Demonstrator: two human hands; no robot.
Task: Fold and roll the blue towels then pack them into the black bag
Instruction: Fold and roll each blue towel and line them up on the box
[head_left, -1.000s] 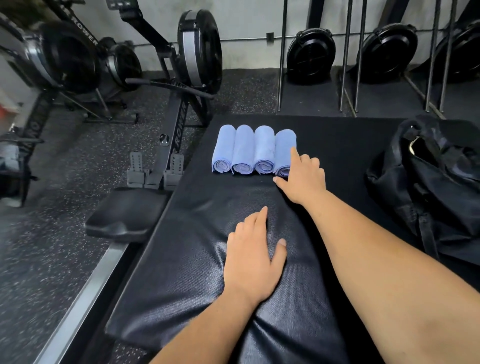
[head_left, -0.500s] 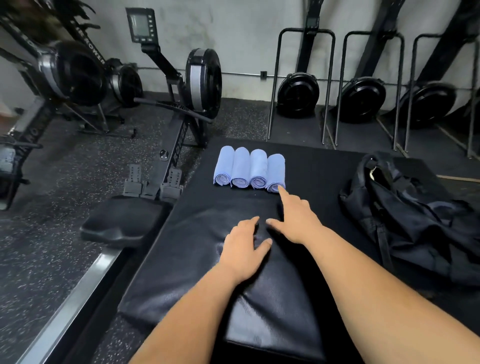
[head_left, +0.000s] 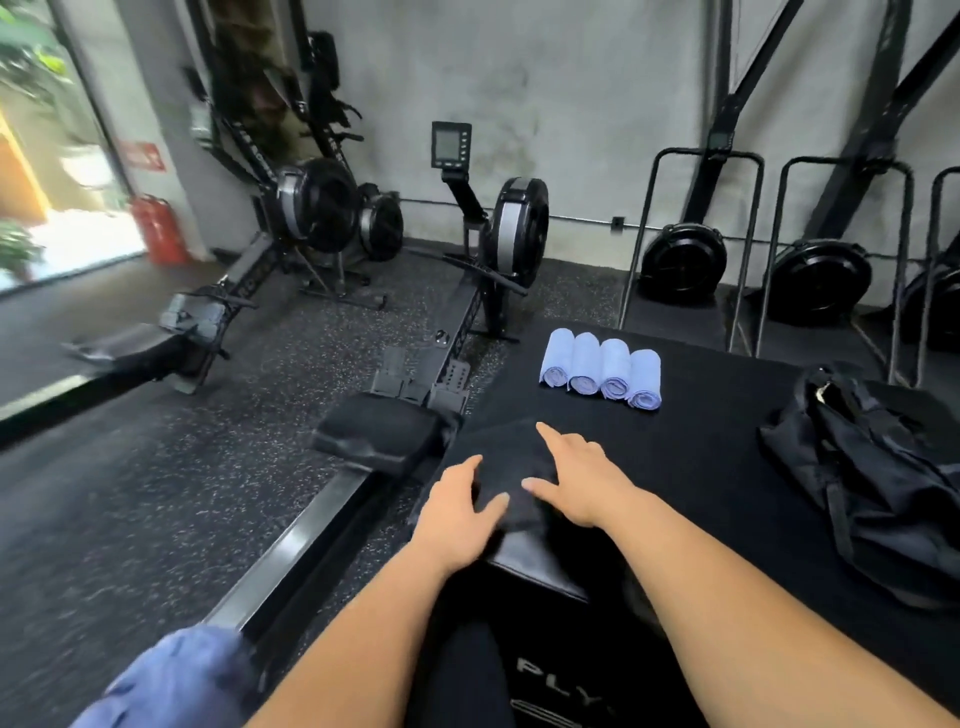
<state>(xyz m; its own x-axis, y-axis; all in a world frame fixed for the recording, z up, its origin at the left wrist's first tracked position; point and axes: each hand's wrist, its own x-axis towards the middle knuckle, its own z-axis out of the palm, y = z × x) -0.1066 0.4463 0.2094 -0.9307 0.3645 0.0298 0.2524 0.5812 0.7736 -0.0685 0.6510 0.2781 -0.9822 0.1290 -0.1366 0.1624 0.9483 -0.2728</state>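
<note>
Several rolled blue towels (head_left: 602, 375) lie side by side at the far left of the black padded box (head_left: 717, 467). The black bag (head_left: 878, 478) lies slumped on the box at the right. Another bunch of blue towel cloth (head_left: 171, 680) shows at the bottom left, below the box. My left hand (head_left: 457, 512) rests flat on the near left corner of the box, fingers relaxed. My right hand (head_left: 582, 478) rests beside it, fingers spread and index finger pointing toward the rolls. Neither hand holds anything.
A rowing machine (head_left: 457, 322) with its black seat (head_left: 384, 431) and rail runs along the box's left side. More rowers stand at the back left, and ski machines (head_left: 685, 260) line the wall behind. A red extinguisher (head_left: 156, 228) stands by the doorway.
My right hand has drawn back from the rightmost roll to the near edge beside my left hand. The camera has lifted and pulled back, bringing the blue cloth at the bottom left into view.
</note>
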